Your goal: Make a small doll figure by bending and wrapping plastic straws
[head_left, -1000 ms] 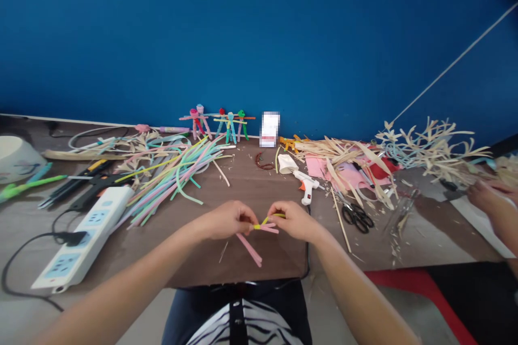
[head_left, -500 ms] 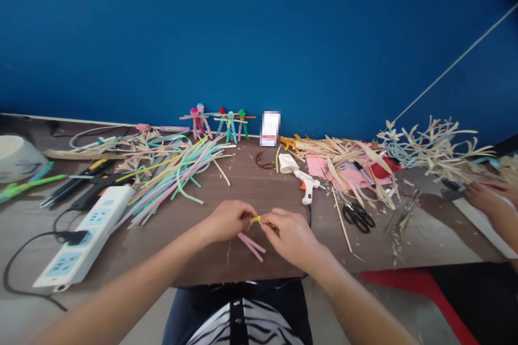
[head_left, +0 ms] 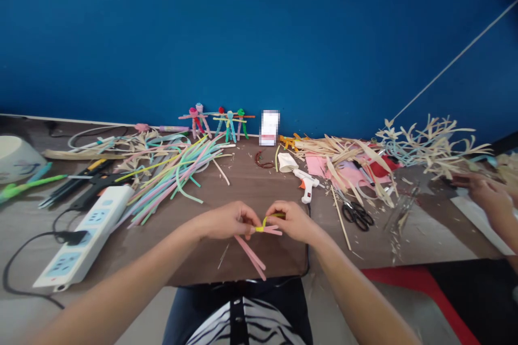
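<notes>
My left hand [head_left: 232, 220] pinches pink pipe cleaners [head_left: 251, 259], whose ends stick out below the palm and to the right of the fingertips. A yellow pipe cleaner [head_left: 264, 222] is wound round the pink ones close to my left fingertips. Its free end runs to my right hand [head_left: 289, 221], where thumb and finger are closed on it. Both hands are just above the table's near edge, a small gap between them. The part inside my left fist is hidden.
Pastel pipe cleaners [head_left: 178, 167] lie left, behind a power strip [head_left: 87, 237]. Small pipe-cleaner figures [head_left: 230, 124] lean on the blue wall. A white glue gun [head_left: 307, 186], black scissors [head_left: 358, 215] and dried strips [head_left: 324, 150] lie right. Another person's hand [head_left: 488, 197] is far right.
My right hand has drawn a little away from the left, baring the yellow pipe cleaner's wrap and the pink ends. The pink lengths below have tilted downward. The other person's hand has shifted.
</notes>
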Available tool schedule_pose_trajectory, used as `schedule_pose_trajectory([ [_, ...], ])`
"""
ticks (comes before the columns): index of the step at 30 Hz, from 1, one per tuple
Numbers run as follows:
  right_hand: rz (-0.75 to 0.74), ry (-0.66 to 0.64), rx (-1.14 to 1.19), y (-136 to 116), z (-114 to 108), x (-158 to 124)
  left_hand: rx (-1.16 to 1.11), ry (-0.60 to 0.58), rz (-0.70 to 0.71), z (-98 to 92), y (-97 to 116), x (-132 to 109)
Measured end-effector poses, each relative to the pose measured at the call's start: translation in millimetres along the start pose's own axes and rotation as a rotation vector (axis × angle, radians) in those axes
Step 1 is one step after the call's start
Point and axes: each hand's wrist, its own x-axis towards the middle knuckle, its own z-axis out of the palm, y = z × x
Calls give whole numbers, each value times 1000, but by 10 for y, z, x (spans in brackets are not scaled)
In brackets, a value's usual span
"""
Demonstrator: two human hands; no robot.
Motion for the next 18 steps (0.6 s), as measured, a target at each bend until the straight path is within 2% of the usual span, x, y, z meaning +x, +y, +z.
schedule_pose_trajectory([
  [4,-1,8,-137,-161,-57,15,356,123,10,35,75,-13],
  [7,-56,48,-262,-320,-55,-50,443,192,-29,58,76,0],
  [10,-113,82,-346,-403,-26,-140,332,215,-76,56,25,25],
  [13,-135,80,-356,-384,3,-223,148,199,-108,24,-32,35],
  [18,-79,109,-259,-234,46,-285,-186,93,-102,-23,-79,14],
])
